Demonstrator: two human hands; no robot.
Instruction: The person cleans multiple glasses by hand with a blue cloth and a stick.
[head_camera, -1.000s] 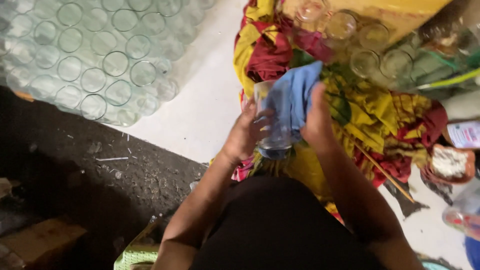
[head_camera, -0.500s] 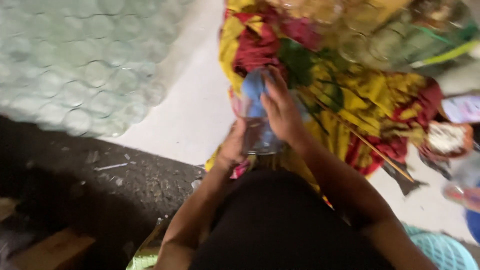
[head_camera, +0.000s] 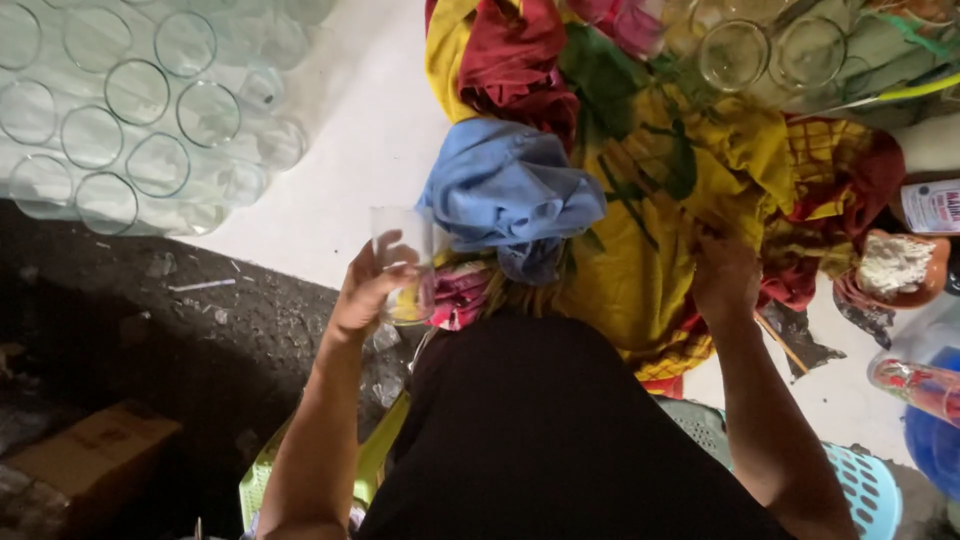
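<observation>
Dozens of empty glasses (head_camera: 130, 120) lie stacked on their sides at far left, mouths toward me, well apart from my hands. My left hand (head_camera: 372, 290) is closed around one clear glass (head_camera: 405, 262), held upright, its long axis vertical, just left of the bunched blue cloth (head_camera: 512, 192). Farther right, my right hand (head_camera: 727, 275) presses into the yellow and red fabric (head_camera: 650, 200); how tightly it grips I cannot tell, so the left hand is nearer the stack.

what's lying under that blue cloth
The blue cloth lies bunched on a yellow, red and green patterned cloth. A pink bit of fabric peeks out below it. Whatever is directly beneath stays covered.
</observation>
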